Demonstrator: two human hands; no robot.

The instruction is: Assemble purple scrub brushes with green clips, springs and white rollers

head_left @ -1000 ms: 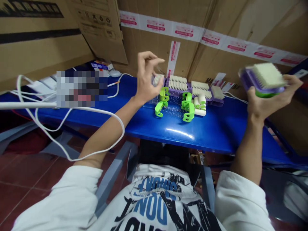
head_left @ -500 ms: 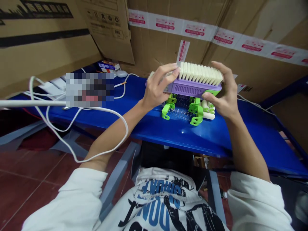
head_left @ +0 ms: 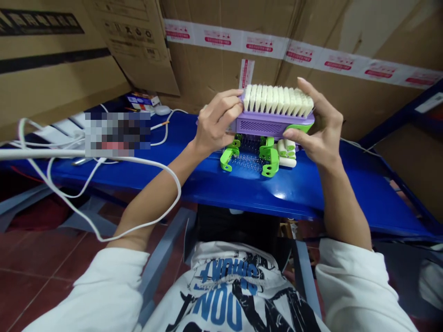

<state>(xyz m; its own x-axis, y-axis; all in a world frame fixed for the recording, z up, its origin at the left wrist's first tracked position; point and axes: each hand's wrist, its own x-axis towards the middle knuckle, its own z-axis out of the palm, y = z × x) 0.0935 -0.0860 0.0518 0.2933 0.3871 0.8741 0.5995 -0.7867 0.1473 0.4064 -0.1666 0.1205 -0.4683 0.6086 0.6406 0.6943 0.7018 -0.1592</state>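
A purple scrub brush [head_left: 273, 121] with cream bristles on top and a green part at its right end is held up over the blue table [head_left: 311, 189]. My left hand [head_left: 214, 122] grips its left end with curled fingers. Around the right end, my right hand [head_left: 320, 131] is wrapped, thumb underneath. Below the brush, green clip parts [head_left: 268, 159], a patch of small metal pins [head_left: 247, 161] and white rollers [head_left: 288, 154] lie on the table.
Taped cardboard boxes [head_left: 214, 55] wall in the back and left of the table. A white cable [head_left: 104, 193] loops over my left forearm and off the table's front edge. Small items lie at the table's far left [head_left: 141, 99]. Red floor tiles show below.
My right hand brought the brush from the far right to the middle, where my left hand took hold of its other end. Since half a second ago both hands lifted it slightly.
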